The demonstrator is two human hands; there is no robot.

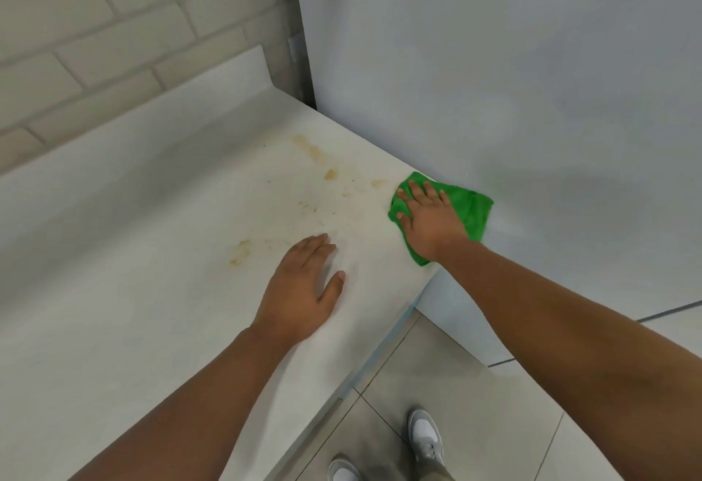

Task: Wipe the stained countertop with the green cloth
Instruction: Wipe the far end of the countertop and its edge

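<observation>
While the right hand (429,218) presses spread fingers on the green cloth (475,214), the stains (330,173) streak the table (133,309) just left of that cloth, beside the flat, empty left hand (300,290).

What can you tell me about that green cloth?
The cloth is bright green, soft and fuzzy-looking, like microfibre, rumpled into a loose pad. It lies at the right end of the counter, beside the white panel, its right part seeming to overhang the edge. The right hand presses flat on it, fingers straight. Brown stains lie just left of it.
</observation>
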